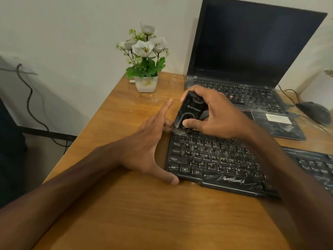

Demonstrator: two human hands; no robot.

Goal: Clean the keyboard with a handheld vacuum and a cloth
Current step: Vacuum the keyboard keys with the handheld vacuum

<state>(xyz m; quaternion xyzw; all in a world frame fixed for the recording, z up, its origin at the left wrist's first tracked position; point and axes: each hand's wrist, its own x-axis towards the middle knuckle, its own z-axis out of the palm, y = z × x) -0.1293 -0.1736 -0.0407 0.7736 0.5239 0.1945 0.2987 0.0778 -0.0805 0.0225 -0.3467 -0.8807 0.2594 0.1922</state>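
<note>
A black keyboard [216, 159] lies on the wooden desk [144, 213], dusty and scratched. My right hand [216, 114] grips a small black handheld vacuum [191, 110] upright, its brush nozzle touching the keyboard's top left corner. My left hand [149, 141] rests at the keyboard's left edge with straight fingers, thumb against the front left corner and fingers by the back left corner. No cloth is in view.
An open black laptop [252, 51] with a dark screen stands behind the keyboard. A black mouse [314, 111] with a cable lies at the right. A white pot of artificial flowers [146, 60] stands at the back. The desk's left edge drops to the floor with cables.
</note>
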